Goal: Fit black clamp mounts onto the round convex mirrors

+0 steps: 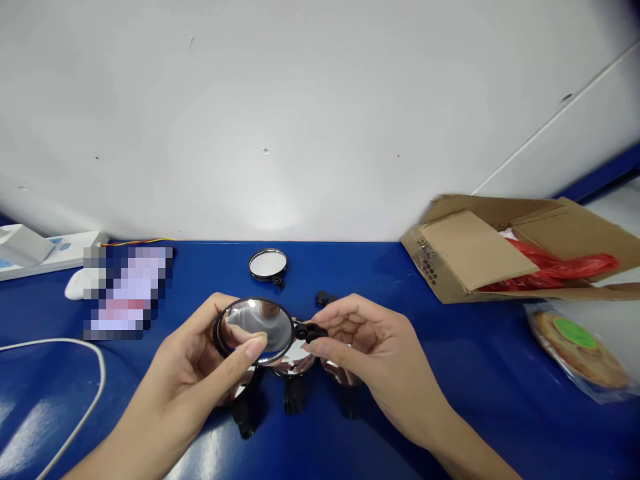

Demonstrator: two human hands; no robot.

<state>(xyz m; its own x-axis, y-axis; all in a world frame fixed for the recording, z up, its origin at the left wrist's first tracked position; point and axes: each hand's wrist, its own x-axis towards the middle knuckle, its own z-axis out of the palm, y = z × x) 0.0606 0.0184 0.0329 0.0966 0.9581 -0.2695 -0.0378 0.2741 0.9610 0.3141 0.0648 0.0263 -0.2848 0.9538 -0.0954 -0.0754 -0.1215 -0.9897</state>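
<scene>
My left hand [200, 367] grips a round black-rimmed mirror [265, 327], its thumb lying on the glass. At the mirror's right edge is a black jointed clamp mount [311, 332], pinched between the thumb and fingers of my right hand [370, 353]. Under my hands, several more round mirrors [295, 363] rest on the blue table, partly covered, with black mounts [294, 397] pointing toward me. Farther back lies another round mirror [269, 264] with a small black joint at its lower edge. A loose black part [325, 298] sits just behind my right fingers.
An opened cardboard box [480, 253] with a red plastic bag [555, 263] stands at the right. Near it lies a wrapped round pastry [580, 347]. On the left are a blurred-out phone [133, 287], a white power strip [65, 250] and a white cable [103, 367]. A white wall [320, 120] rises behind.
</scene>
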